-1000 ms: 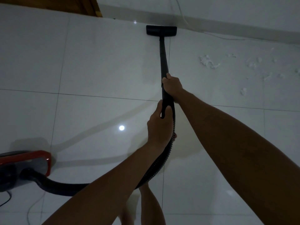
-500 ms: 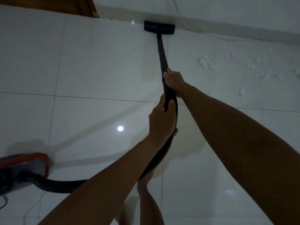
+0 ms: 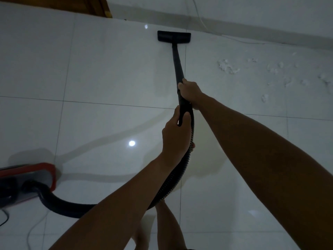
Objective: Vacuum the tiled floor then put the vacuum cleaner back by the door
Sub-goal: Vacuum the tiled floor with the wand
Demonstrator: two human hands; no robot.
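1. The right hand (image 3: 189, 91) is wrapped around the black wand (image 3: 177, 64), high up on the stiff tube. The fingers curl tight around it.
2. The left hand (image 3: 177, 136) grips the handle end of the wand, just below the right hand, where the bendy hose (image 3: 180, 179) begins.
3. The wand looks hard and straight. I think it does not bend, so a push from the hands goes right down to the floor head (image 3: 173, 36).
4. The floor head lies flat on the tiled floor (image 3: 108, 73), close to the wall (image 3: 252, 13) at the far side.
5. The hose is soft and ribbed. It loops under the left arm and runs to the red vacuum body (image 3: 27, 181), which sits on the floor at the left.
6. The body looks like the heavy part. I think it follows when the hose gets pulled, so a slow pull is best.
7. The tiles are shiny and probably smooth, so the head should slide easily.
8. White fluff (image 3: 227, 66) lies on the floor to the right of the head, well apart from it. It looks very light.
9. Two hands on the wand is a good hold for steering over to the fluff.
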